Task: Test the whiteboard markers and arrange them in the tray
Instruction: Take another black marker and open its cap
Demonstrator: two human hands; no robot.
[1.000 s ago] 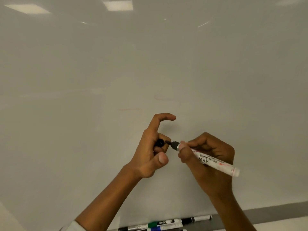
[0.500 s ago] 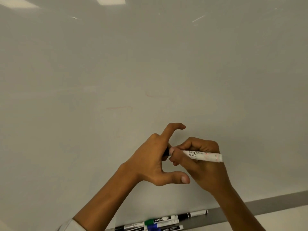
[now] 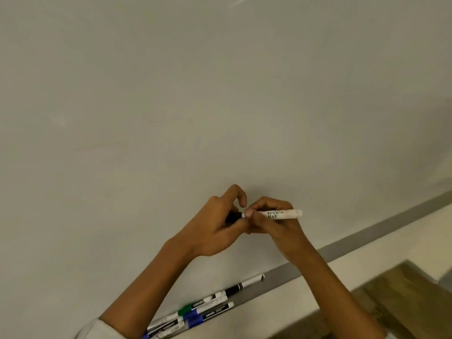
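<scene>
A white marker [image 3: 281, 214] with black lettering lies level in front of the whiteboard [image 3: 220, 94]. My right hand [image 3: 274, 223] grips its barrel. My left hand [image 3: 215, 223] is closed around the black cap [image 3: 232, 216], which sits on the marker's left end. Both hands touch each other at the cap joint. Several other markers [image 3: 203, 307] with green, blue and black caps lie in the grey tray [image 3: 281, 275] below the board.
Faint red strokes [image 3: 168, 121] mark the whiteboard above the hands. A brown wooden surface [image 3: 403, 297] shows at the lower right, below a cream wall strip under the tray.
The cap, held apart from the tip a second ago, is now pushed onto the marker. The view has tilted down and right, so both hands sit lower against the board.
</scene>
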